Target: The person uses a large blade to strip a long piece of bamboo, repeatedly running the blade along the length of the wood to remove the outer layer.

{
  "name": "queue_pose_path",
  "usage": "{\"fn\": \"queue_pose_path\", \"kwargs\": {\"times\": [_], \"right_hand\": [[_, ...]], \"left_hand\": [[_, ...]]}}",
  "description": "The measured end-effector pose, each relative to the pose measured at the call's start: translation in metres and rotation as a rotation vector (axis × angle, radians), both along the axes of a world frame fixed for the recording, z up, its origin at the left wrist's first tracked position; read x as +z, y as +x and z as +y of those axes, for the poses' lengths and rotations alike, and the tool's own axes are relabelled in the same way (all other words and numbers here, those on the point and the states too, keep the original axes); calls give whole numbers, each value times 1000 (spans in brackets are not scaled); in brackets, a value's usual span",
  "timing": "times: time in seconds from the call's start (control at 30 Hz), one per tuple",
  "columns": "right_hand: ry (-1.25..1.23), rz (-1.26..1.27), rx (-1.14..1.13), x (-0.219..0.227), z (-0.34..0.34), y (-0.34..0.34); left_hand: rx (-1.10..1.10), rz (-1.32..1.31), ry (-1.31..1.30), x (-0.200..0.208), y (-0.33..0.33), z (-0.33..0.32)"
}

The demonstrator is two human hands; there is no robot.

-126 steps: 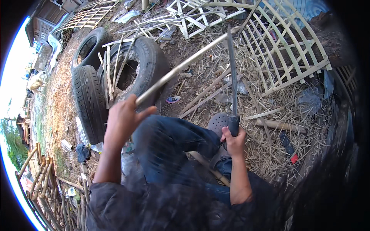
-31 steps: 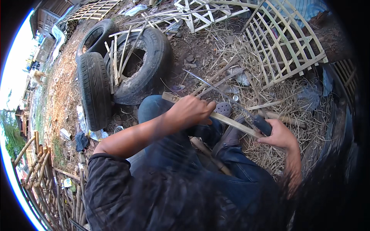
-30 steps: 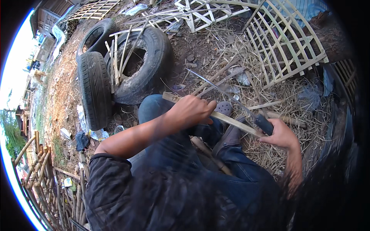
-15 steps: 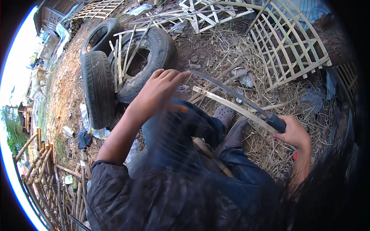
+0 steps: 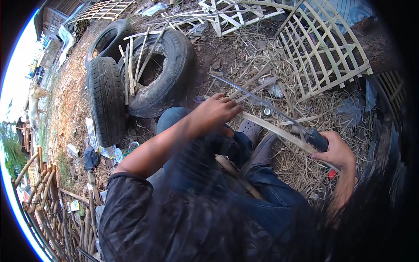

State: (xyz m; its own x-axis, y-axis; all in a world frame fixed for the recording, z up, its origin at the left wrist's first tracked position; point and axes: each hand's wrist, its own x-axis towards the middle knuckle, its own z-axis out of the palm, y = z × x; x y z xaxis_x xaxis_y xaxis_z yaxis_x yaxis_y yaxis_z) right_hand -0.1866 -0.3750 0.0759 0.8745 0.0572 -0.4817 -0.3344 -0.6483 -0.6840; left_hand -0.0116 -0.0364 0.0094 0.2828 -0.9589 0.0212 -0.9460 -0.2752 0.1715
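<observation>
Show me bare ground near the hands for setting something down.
Best: the soil patch, lightly littered, between the stick-filled tire, flat lattice and loose sticks; the tip of the knife overlaps its lower edge in view. Another: dark soil right of the curved lattice. Crowded: around the right hand, where knife and slat converge over straw.

Worn on the head, the single fisheye camera looks steeply down, close above the left hand (image 5: 216, 114) and right hand (image 5: 337, 150); ground (image 5: 220, 54) spreads toward twelve o'clock, bright sky (image 5: 13, 87) curves along nine o'clock.
</observation>
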Motion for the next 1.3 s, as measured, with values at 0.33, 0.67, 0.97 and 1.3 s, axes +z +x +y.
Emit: {"fn": "queue_pose_path", "kwargs": {"times": [0.33,0.67,0.97,1.3], "right_hand": [[-49,-300,-6,8,-8,-1],[59,-598,-239,-45,110,40],[177,-738,27,-109,238,78],[-21,-723,0,-151,223,98]], "left_hand": [[49,587,257,22,-18,14],[822,366,71,64,-78,106],[994,212,132,65,-85,118],[1020,231,275,53,-81,123]]}}
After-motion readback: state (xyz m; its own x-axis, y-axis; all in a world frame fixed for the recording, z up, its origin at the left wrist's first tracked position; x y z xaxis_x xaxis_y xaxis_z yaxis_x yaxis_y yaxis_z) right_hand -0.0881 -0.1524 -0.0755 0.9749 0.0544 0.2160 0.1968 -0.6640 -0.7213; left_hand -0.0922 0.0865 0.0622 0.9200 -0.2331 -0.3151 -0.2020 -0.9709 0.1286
